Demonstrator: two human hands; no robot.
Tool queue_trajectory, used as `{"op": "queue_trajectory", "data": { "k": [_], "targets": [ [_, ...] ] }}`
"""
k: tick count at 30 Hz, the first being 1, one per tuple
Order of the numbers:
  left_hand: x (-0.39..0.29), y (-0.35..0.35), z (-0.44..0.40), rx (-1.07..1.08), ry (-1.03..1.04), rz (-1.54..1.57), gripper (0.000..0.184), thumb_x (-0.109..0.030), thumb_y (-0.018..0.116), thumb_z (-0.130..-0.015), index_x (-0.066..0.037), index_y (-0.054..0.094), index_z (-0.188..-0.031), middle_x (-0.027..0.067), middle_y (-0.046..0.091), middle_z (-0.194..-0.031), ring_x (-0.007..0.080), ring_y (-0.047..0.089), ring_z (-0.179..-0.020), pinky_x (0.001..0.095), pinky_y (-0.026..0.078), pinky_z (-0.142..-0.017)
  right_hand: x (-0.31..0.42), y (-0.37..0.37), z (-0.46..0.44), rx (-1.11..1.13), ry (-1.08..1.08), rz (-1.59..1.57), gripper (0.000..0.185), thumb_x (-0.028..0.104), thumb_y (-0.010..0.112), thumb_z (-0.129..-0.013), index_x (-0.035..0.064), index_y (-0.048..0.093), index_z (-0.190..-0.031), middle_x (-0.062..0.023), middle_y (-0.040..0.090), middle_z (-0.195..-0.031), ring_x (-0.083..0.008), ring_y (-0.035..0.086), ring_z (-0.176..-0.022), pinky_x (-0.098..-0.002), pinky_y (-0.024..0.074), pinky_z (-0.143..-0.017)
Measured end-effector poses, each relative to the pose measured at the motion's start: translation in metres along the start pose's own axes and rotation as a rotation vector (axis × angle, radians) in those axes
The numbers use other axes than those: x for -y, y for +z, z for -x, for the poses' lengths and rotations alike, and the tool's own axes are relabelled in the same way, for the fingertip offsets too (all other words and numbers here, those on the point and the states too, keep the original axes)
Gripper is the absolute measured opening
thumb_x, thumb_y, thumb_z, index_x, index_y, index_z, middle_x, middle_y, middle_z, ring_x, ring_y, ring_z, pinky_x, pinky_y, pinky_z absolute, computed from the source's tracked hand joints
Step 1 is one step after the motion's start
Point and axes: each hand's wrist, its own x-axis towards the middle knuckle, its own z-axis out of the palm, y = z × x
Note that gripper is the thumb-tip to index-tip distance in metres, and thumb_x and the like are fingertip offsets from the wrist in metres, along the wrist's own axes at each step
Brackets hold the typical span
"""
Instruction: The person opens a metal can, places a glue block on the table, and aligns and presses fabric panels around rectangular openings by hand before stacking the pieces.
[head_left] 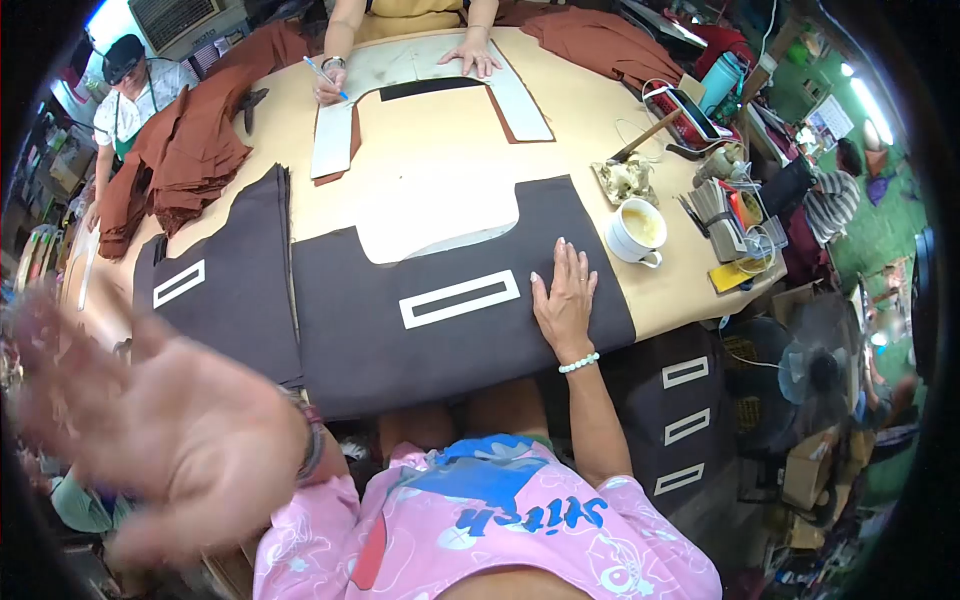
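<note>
Dark cloth pieces (350,350) lie on the table, with a white rectangular frame (460,299) on the middle piece and another (179,284) on the left one. My right hand (566,300) rests flat on the middle cloth, right of its white frame, fingers stretched out and holding nothing. Close to the camera at the left, my left hand (200,430) is raised above the table's near left side, palm showing, fingers spread and blurred, with nothing in it.
Across the table (430,130) a person's hands mark a pale template (415,60) with a pen. A cup (636,231), a tool on a block and boxes sit right. Brown cloth stacks (195,150) and another person are at left.
</note>
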Motion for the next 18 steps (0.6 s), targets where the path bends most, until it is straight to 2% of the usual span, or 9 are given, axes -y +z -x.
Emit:
{"op": "queue_trajectory", "data": {
  "k": [1,3,4,6,10,13,16,17,18],
  "targets": [
    [0.012,-0.010,0.019,0.009,-0.123,-0.164,0.069,-0.048,0.029,-0.092,0.007,0.033,-0.133,0.0267,0.035,-0.136,0.0342,0.031,-0.130,0.0484,0.021,-0.107,0.002,-0.004,0.000,-0.023,-0.011,-0.020,0.061,0.025,0.056,-0.084,0.0020,0.032,-0.136,-0.0207,0.039,-0.133,-0.0416,0.033,-0.125,-0.0581,0.0230,-0.102],
    [0.030,-0.070,0.068,0.400,-0.318,-0.626,0.057,-0.035,0.034,-0.095,0.005,0.033,-0.134,0.0219,0.034,-0.139,0.0318,0.030,-0.131,0.0430,0.023,-0.107,0.003,-0.007,0.000,-0.074,-0.059,-0.059,0.058,0.023,0.056,-0.084,0.0019,0.036,-0.134,-0.0205,0.040,-0.132,-0.0404,0.033,-0.125,-0.0571,0.0237,-0.102],
    [0.031,-0.081,0.085,0.562,-0.469,-0.802,0.054,-0.028,0.041,-0.094,0.005,0.030,-0.135,0.0204,0.032,-0.141,0.0322,0.030,-0.131,0.0442,0.023,-0.107,0.002,-0.011,-0.001,-0.101,-0.082,-0.073,0.057,0.022,0.056,-0.084,0.0018,0.038,-0.133,-0.0204,0.040,-0.132,-0.0399,0.034,-0.125,-0.0565,0.0240,-0.102],
    [0.031,-0.105,0.119,0.728,-0.762,-1.046,0.057,-0.029,0.047,-0.092,0.004,0.030,-0.136,0.0211,0.029,-0.142,0.0344,0.027,-0.132,0.0474,0.020,-0.107,-0.003,-0.026,-0.008,-0.174,-0.144,-0.039,0.054,0.021,0.057,-0.083,0.0018,0.041,-0.131,-0.0200,0.041,-0.132,-0.0388,0.034,-0.125,-0.0557,0.0245,-0.102],
    [0.028,-0.140,0.156,1.098,-0.767,-1.363,0.062,-0.036,0.049,-0.091,0.002,0.030,-0.136,0.0226,0.027,-0.142,0.0377,0.022,-0.133,0.0527,0.017,-0.106,-0.038,-0.060,-0.039,-0.305,-0.119,0.138,0.051,0.025,0.058,-0.082,0.0034,0.047,-0.127,-0.0196,0.041,-0.131,-0.0394,0.033,-0.125,-0.0566,0.0249,-0.101],
    [0.029,-0.153,0.167,1.331,-0.703,-1.509,0.063,-0.039,0.047,-0.090,-0.002,0.031,-0.137,0.0223,0.025,-0.143,0.0387,0.020,-0.134,0.0575,0.014,-0.105,-0.064,-0.087,-0.060,-0.093,0.121,0.400,0.054,0.039,0.060,-0.080,0.0050,0.055,-0.121,-0.0198,0.038,-0.134,-0.0415,0.027,-0.129,-0.0579,0.0223,-0.102],
    [0.030,-0.152,0.168,1.348,-0.706,-1.531,0.061,-0.040,0.048,-0.090,-0.003,0.033,-0.137,0.0220,0.026,-0.143,0.0389,0.021,-0.133,0.0571,0.014,-0.106,-0.075,-0.100,-0.077,0.121,0.163,0.451,0.062,0.055,0.059,-0.075,0.0058,0.062,-0.113,-0.0200,0.033,-0.139,-0.0429,0.020,-0.132,-0.0597,0.0187,-0.103],
    [0.031,-0.151,0.168,1.348,-0.703,-1.531,0.061,-0.040,0.048,-0.090,-0.003,0.034,-0.136,0.0220,0.027,-0.142,0.0389,0.022,-0.133,0.0573,0.015,-0.105,-0.083,-0.097,-0.083,0.169,0.168,0.429,0.072,0.066,0.053,-0.073,0.0066,0.064,-0.111,-0.0197,0.027,-0.143,-0.0423,0.015,-0.134,-0.0598,0.0135,-0.105],
    [0.031,-0.151,0.167,1.348,-0.701,-1.533,0.060,-0.040,0.048,-0.090,-0.004,0.035,-0.136,0.0219,0.028,-0.142,0.0390,0.022,-0.132,0.0575,0.015,-0.105,-0.083,-0.098,-0.089,0.209,0.168,0.437,0.074,0.068,0.051,-0.072,0.0072,0.064,-0.112,-0.0197,0.027,-0.143,-0.0424,0.014,-0.134,-0.0598,0.0125,-0.105]
  ]
}}
